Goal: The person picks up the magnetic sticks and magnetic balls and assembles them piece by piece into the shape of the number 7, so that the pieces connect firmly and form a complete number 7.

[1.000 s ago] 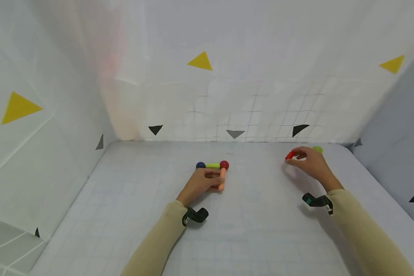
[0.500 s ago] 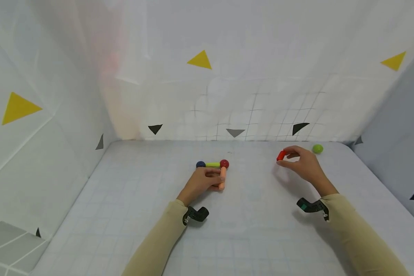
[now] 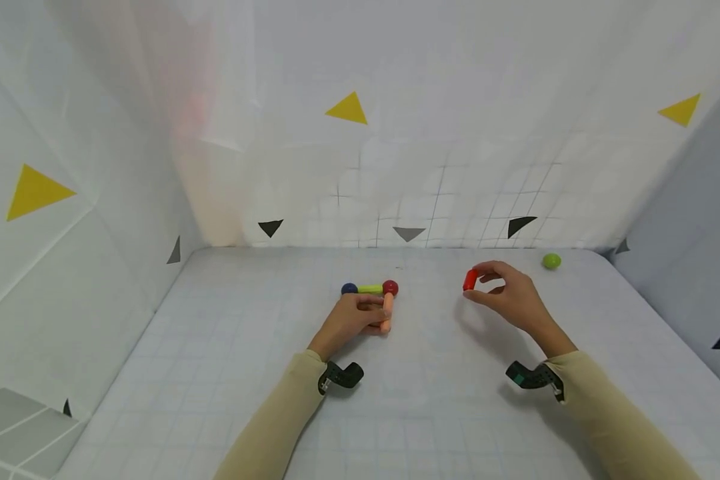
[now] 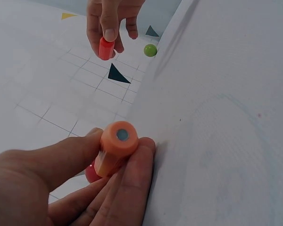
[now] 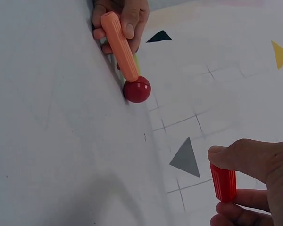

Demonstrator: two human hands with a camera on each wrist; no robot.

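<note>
The left hand (image 3: 347, 316) pinched an orange rod (image 5: 120, 46), its twelve-o'clock end against a red ball (image 3: 390, 288); a lime rod (image 3: 370, 289) ran toward nine o'clock to a blue ball (image 3: 349, 289), all seemingly joined. At the red ball's three o'clock, the right hand (image 3: 511, 300) pinched a red rod (image 3: 471, 280), unattached; at that hand's two o'clock lay a loose green ball (image 3: 551, 261).

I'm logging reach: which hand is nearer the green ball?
Right. The right hand is left of the green ball, not touching it; the left hand, gripping the orange stick, is much farther left.
</note>
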